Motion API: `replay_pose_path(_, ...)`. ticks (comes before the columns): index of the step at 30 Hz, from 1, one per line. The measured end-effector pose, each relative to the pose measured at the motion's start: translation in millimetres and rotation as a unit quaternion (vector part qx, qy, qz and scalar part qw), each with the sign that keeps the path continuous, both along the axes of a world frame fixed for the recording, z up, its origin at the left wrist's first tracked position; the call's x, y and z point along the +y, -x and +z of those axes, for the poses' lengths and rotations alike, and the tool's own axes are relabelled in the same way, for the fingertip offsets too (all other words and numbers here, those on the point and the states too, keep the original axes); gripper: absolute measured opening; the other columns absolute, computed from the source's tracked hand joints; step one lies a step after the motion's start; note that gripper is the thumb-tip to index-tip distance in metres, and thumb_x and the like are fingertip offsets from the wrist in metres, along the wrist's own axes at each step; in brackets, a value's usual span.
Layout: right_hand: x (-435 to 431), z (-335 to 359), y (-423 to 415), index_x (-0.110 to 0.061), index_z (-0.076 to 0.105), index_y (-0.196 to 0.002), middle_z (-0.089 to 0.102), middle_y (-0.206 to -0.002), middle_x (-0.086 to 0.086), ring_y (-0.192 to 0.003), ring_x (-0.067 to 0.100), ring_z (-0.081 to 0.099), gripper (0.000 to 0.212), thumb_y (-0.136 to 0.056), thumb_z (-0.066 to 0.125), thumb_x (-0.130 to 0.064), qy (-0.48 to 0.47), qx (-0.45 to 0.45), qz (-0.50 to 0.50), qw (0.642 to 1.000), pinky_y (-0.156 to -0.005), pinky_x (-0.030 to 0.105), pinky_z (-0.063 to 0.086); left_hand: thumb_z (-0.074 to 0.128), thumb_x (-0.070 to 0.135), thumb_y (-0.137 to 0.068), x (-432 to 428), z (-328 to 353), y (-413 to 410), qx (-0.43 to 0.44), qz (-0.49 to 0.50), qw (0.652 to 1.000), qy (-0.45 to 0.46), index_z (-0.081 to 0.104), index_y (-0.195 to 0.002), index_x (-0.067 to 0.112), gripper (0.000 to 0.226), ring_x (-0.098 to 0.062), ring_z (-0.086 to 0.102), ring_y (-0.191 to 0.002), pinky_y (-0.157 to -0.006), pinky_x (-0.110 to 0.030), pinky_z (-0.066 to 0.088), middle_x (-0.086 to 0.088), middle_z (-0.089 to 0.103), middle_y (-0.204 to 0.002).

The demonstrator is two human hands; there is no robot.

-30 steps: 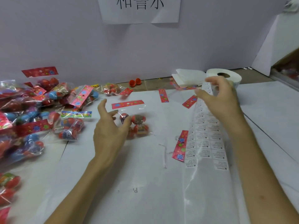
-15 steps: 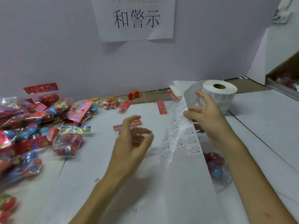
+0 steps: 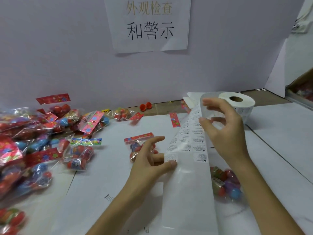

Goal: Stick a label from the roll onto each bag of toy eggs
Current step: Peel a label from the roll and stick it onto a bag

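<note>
White table [image 3: 101, 170]; left hand [image 3: 146, 164] pinches label [image 3: 170, 157] on strip [image 3: 188, 192]; right hand [image 3: 225, 131] grips strip near roll [image 3: 245, 107]

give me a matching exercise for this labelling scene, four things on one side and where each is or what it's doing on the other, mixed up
1 label roll
2 left hand
3 right hand
4 paper sign

a fixed to the back wall
b holds the label strip up near the roll
c pinches the strip's left edge at the lowest label
d stands at back right

Pairs: 1-d, 2-c, 3-b, 4-a
</note>
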State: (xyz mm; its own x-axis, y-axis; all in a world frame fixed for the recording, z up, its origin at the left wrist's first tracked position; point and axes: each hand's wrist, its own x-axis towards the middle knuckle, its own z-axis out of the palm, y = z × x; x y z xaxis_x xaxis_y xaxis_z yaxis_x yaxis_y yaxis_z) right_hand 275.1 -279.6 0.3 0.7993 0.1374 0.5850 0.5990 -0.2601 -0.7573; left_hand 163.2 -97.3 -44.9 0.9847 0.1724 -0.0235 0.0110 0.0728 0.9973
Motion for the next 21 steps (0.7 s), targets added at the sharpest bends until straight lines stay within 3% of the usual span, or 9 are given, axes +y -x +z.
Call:
replay_pose_path(3, 1, 7, 13, -0.036, 0.075, -0.095, 0.072, -0.108, -0.017, -0.11, 0.012, 0.062, 0.017, -0.083, 0.074, -0.024, 0.068, -0.011, 0.124, 0.99, -0.092, 0.026, 0.049, 0.079, 0.004, -0.086, 0, 0, 0, -0.011, 0.022, 1.0, 0.006, 0.057, -0.128, 0.038, 0.058, -0.022, 0.077, -0.088, -0.075, -0.024, 0.058, -0.007, 0.079, -0.088)
replay_pose_path(5, 6, 7, 19, -0.032, 0.077, -0.092, 0.071, -0.109, -0.018, -0.118, 0.011, 0.059, 0.014, -0.079, 0.081, -0.028, 0.149, -0.019, 0.173, 0.973, -0.099, 0.026, 0.044, 0.078, 0.007, -0.087, 0, 0, -1, -0.021, 0.03, 0.999, 0.017, 0.059, -0.127, 0.038, 0.054, -0.021, 0.076, -0.085, -0.073, -0.024, 0.057, -0.009, 0.079, -0.086)
replay_pose_path(10, 14, 2, 22, -0.034, 0.077, -0.096, 0.062, -0.12, -0.021, -0.124, 0.002, 0.05, 0.027, -0.072, 0.089, -0.041, 0.25, -0.023, 0.17, 0.953, -0.106, 0.041, 0.04, 0.085, 0.019, -0.081, 4, 2, -2, -0.045, 0.03, 0.997, 0.06, 0.062, -0.127, 0.034, 0.053, -0.026, 0.075, -0.09, -0.083, -0.034, 0.059, -0.016, 0.076, -0.09)
replay_pose_path(14, 13, 2, 20, -0.035, 0.077, -0.1, 0.062, -0.118, -0.022, -0.121, 0.003, 0.05, 0.034, -0.072, 0.083, -0.054, 0.257, -0.016, 0.168, 0.952, -0.105, 0.037, 0.041, 0.086, 0.024, -0.073, 5, 4, -1, -0.066, 0.009, 0.996, 0.051, 0.061, -0.127, 0.038, 0.061, -0.04, 0.072, -0.097, -0.09, -0.042, 0.06, -0.027, 0.073, -0.099)
replay_pose_path(17, 14, 0, 19, -0.035, 0.076, -0.098, 0.061, -0.117, -0.022, -0.121, 0.002, 0.049, 0.028, -0.074, 0.087, -0.044, 0.258, 0.0, 0.165, 0.952, -0.104, 0.032, 0.04, 0.083, 0.009, -0.081, 5, 3, -1, -0.08, 0.0, 0.996, 0.036, 0.06, -0.129, 0.036, 0.06, -0.032, 0.075, -0.094, -0.079, -0.032, 0.06, -0.017, 0.077, -0.099)
replay_pose_path(21, 16, -3, 18, -0.034, 0.076, -0.09, 0.062, -0.114, -0.023, -0.12, 0.001, 0.049, 0.018, -0.076, 0.087, -0.034, 0.253, 0.014, 0.157, 0.955, -0.102, 0.025, 0.039, 0.072, -0.004, -0.09, 5, 2, -1, -0.091, 0.006, 0.996, -0.023, 0.063, -0.121, 0.043, 0.057, -0.022, 0.076, -0.092, -0.081, -0.027, 0.059, -0.007, 0.079, -0.09)
